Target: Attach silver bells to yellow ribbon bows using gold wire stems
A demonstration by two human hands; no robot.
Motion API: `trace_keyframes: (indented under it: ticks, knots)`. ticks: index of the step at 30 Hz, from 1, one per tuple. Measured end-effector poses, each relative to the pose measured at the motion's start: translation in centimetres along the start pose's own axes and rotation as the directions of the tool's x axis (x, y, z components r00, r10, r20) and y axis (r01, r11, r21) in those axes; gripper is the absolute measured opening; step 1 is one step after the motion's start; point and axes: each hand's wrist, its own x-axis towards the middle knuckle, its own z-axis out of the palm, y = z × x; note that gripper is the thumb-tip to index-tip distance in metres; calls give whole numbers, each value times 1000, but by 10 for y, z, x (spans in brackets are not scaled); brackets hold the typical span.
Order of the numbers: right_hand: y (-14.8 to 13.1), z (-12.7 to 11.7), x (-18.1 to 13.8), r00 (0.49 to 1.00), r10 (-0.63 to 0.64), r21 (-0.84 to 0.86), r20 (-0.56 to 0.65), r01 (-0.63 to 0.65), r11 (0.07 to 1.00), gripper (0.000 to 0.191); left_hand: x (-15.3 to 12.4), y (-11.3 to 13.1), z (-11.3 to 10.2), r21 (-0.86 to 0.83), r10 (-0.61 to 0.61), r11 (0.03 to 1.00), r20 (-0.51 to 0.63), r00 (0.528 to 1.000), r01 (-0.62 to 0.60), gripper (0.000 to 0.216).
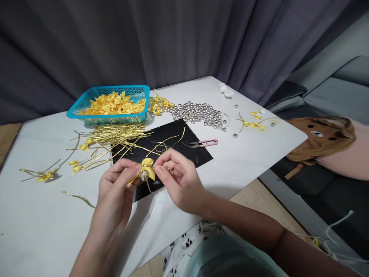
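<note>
A small yellow ribbon bow point(148, 166) with a silver bead under it and thin gold wire tails is pinched between both hands above the white table point(43, 215). My left hand point(117, 188) grips it from the left with thumb and fingers closed. From the right, my right hand point(177, 179) pinches the bow's edge and a gold wire. Both hands hover over the near corner of a black mat point(173, 144).
A teal basket point(111, 104) of yellow bows stands at the back left, with a heap of gold wires point(115, 134) before it. Silver beads point(198, 112) lie behind the mat, pink thread snips point(205, 143) at its right. Finished bow stems point(46, 175) lie left. A brown bear bag point(323, 138) rests on the right.
</note>
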Motion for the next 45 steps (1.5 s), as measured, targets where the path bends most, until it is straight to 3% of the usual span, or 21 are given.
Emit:
trace_keyframes:
  ticks: [5,8,11,16,24,33,45]
  knots:
    - [-2,-1,-1,1000,6,-33,-19,-7,999,9,1,-2,-1,12,12,1000,19,1000,-12,15]
    - [-5,-2,-4,991,-132,-192,-32,123,974,9,1,-3,-3,23,27,999,25,999,-28,15]
    - [-6,-3,-6,953,-302,-373,-16,274,886,8,0,-2,-3,40,53,998,30,998,-54,13]
    - [-5,-5,-6,938,-342,-506,60,325,799,9,-2,-2,-1,55,80,995,36,996,-82,12]
    - [-6,-7,-6,939,-334,-499,78,327,803,10,0,-3,-3,42,104,994,25,994,-105,12]
    - [-4,-7,-2,937,-343,-436,71,338,834,11,-1,-2,-3,53,28,998,59,998,-31,14]
    - [-4,-6,0,949,-305,-416,82,311,854,11,0,-1,0,-1,-1,1000,-6,1000,1,16]
